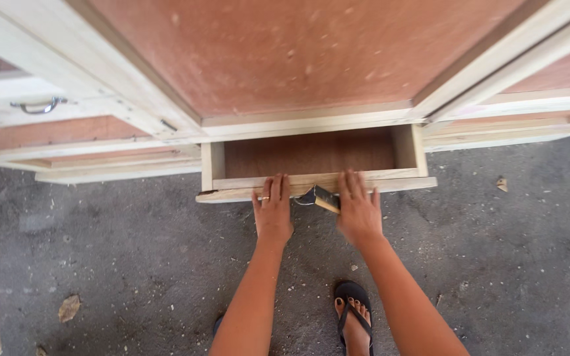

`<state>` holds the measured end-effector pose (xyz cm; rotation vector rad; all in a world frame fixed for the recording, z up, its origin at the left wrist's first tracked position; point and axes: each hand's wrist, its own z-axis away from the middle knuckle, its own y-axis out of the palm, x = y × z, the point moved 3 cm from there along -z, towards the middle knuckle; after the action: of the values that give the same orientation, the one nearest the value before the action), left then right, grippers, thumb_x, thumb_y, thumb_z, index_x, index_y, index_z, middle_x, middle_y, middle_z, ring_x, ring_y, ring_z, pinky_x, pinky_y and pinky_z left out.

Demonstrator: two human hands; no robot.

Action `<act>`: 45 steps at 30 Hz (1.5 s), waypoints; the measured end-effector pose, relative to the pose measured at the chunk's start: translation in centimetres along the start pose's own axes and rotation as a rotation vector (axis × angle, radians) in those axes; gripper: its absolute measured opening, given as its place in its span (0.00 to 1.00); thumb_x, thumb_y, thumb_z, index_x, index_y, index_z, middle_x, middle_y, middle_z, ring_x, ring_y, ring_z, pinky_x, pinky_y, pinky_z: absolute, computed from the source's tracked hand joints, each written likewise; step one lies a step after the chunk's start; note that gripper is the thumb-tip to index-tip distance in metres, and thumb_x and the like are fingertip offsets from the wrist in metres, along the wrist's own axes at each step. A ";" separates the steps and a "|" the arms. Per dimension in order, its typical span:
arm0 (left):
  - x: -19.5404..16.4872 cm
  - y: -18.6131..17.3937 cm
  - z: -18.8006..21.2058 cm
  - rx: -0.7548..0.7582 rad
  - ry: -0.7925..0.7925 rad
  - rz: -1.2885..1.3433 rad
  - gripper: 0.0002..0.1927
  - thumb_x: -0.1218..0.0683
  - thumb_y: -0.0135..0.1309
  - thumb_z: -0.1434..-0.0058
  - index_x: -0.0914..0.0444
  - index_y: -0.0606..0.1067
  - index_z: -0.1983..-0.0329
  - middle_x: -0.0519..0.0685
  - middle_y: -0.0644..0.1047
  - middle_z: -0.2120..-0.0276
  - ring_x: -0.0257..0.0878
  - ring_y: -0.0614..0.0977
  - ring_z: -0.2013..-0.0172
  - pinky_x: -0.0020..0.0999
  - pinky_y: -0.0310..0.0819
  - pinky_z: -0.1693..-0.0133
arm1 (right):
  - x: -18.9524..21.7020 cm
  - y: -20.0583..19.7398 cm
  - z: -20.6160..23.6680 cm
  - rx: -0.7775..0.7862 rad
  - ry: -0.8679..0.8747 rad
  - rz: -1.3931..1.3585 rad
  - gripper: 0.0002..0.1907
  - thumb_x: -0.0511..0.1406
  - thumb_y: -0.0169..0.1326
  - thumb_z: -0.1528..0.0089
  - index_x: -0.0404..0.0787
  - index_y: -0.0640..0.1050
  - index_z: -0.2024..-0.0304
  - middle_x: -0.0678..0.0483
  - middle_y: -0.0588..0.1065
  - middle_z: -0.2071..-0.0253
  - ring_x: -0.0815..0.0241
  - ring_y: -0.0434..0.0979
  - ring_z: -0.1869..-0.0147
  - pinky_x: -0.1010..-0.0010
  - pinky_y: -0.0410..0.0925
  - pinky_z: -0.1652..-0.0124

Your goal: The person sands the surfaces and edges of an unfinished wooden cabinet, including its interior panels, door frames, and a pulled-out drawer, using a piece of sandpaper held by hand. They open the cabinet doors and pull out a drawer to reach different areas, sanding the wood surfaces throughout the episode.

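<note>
A wooden drawer (311, 153) stands pulled partway out of an unfinished wooden cabinet (298, 59). My left hand (272, 209) lies flat on the drawer's front edge (390, 183), fingers spread, with a ring on one finger. To the right, my right hand (357, 209) presses on the same front edge. A small wooden-handled tool (324, 198) pokes out from under that hand, and a metal drawer handle (303, 198) sits between the two hands. Whether the right hand grips the tool is unclear.
Other drawers sit shut to the left, one with a metal pull (39, 107), and more pale frames (509, 125) to the right. Below lies a rough grey concrete floor (133, 264). My sandalled foot (354, 316) stands under my arms. A dry leaf (68, 308) lies at lower left.
</note>
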<state>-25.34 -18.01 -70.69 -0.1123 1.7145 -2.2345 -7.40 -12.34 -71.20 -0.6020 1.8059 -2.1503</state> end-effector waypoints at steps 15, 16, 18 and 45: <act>-2.7 -4.0 4.3 0.521 -0.186 -0.062 0.51 0.52 0.62 0.44 0.53 0.47 0.21 0.45 0.48 0.23 0.45 0.49 0.25 0.65 0.36 0.29 | -0.7 -4.0 3.4 0.664 0.000 -0.104 0.39 0.33 0.45 0.35 0.55 0.49 0.23 0.61 0.37 0.19 0.56 0.35 0.16 0.46 0.50 0.28; -2.8 -4.2 5.2 0.613 -0.221 -0.058 0.50 0.51 0.62 0.43 0.53 0.47 0.21 0.46 0.47 0.23 0.45 0.48 0.24 0.66 0.34 0.29 | -0.8 -4.2 3.5 0.750 -0.033 -0.069 0.37 0.34 0.43 0.34 0.54 0.50 0.23 0.61 0.36 0.18 0.55 0.36 0.16 0.44 0.49 0.28; -3.4 -5.1 6.9 0.665 -0.260 -0.015 0.48 0.50 0.60 0.41 0.53 0.49 0.21 0.47 0.46 0.22 0.45 0.46 0.23 0.67 0.32 0.29 | -0.8 -4.9 4.0 0.921 -0.054 0.003 0.33 0.35 0.41 0.31 0.52 0.52 0.23 0.60 0.39 0.18 0.53 0.37 0.16 0.42 0.47 0.27; -3.9 -17.9 5.6 0.210 -0.629 0.430 0.36 0.54 0.55 0.39 0.56 0.59 0.28 0.47 0.42 0.23 0.48 0.44 0.24 0.57 0.42 0.30 | 4.7 -17.8 -8.0 0.289 -0.343 -0.637 0.15 0.36 0.48 0.32 0.39 0.75 0.45 0.42 0.77 0.48 0.41 0.76 0.43 0.53 0.68 0.45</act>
<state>-23.85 -18.00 -51.58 -0.3231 1.0475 -1.7839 -14.28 -4.17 -54.18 -1.5153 1.1881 -2.4121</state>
